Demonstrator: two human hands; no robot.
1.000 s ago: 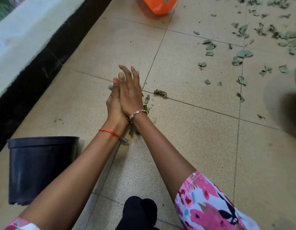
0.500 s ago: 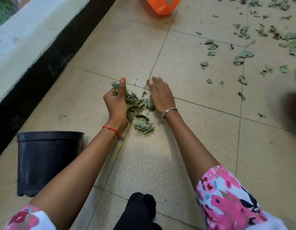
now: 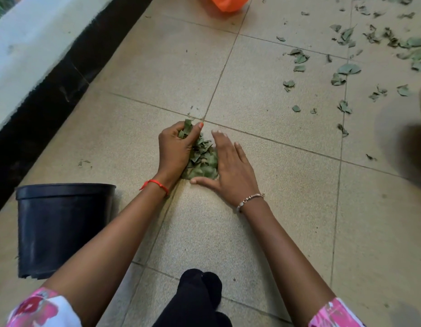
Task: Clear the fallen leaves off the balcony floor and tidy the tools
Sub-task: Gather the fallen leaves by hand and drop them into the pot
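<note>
While a leaf pile (image 3: 202,159) lies between the hands, left hand (image 3: 175,149) at nine o'clock clutching leaves, right hand (image 3: 230,171) at three o'clock spread flat.

Dry green leaves (image 3: 202,159) heaped on tile, others (image 3: 346,72) scattered beyond.

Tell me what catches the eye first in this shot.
At mid-floor the left hand grips a clump of the leaf pile while the right hand lies flat against its other side. A black pot stands at the left by the forearm, and scattered leaves litter the tiles at upper right.
</note>
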